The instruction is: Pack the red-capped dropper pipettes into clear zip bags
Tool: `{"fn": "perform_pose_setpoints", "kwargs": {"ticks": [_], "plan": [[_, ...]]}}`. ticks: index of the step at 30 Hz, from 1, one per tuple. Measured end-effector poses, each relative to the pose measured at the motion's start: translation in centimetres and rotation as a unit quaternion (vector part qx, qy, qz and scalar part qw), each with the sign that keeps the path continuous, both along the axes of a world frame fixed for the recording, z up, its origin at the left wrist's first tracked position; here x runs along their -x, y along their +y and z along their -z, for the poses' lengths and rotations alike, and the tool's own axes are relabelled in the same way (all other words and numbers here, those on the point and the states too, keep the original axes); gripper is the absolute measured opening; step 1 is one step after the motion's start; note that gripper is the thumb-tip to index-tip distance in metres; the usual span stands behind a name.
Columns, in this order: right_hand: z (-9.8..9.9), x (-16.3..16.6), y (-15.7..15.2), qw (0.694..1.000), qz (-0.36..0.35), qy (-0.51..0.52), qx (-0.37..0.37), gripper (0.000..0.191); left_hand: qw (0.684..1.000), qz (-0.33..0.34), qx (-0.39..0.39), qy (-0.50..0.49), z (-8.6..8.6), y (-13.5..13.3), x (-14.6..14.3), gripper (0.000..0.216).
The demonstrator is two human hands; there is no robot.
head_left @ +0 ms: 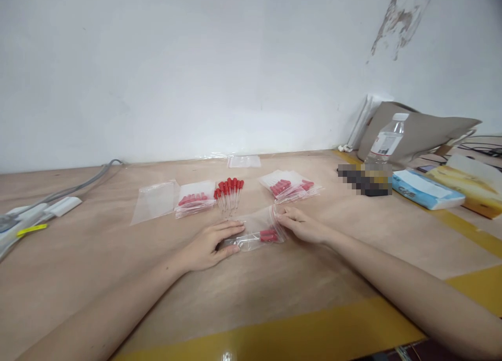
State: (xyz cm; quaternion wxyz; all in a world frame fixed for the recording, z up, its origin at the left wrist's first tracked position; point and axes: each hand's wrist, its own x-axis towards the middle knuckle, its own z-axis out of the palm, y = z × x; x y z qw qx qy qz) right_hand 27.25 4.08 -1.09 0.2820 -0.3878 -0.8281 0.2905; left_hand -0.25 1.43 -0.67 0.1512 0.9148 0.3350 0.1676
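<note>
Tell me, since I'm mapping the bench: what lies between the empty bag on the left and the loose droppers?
In the head view, a filled bag lies between the empty bag and the loose droppers.

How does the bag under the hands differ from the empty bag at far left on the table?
The bag under the hands holds red-capped droppers; the empty bag holds nothing. The first is pressed by the left hand and pinched at its end by the right hand; the empty bag lies untouched. Both are clear zip bags lying flat on the table.
</note>
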Motion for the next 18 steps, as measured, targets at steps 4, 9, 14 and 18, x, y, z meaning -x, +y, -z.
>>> {"fn": "perform_pose_setpoints", "kwargs": {"ticks": [4,9,14,18], "plan": [[0.1,-0.2,-0.5,0.996,0.073,-0.028,0.033,0.037,1.0,0.002,-0.001,-0.004,0.1,0.0,0.0,0.043],[-1.7,0.0,-0.4,0.985,0.14,-0.097,0.016,0.017,1.0,0.001,-0.003,-0.003,0.1,0.0,0.1,0.043],[-3.9,3.3,2.3,0.985,0.121,-0.1,-0.068,0.011,1.0,0.004,-0.004,-0.006,0.0,-0.1,0.1,0.043],[-3.6,7.4,6.4,0.977,0.181,-0.102,-0.055,0.038,1.0,0.004,0.002,-0.003,0.0,0.0,0.1,0.043]]}}
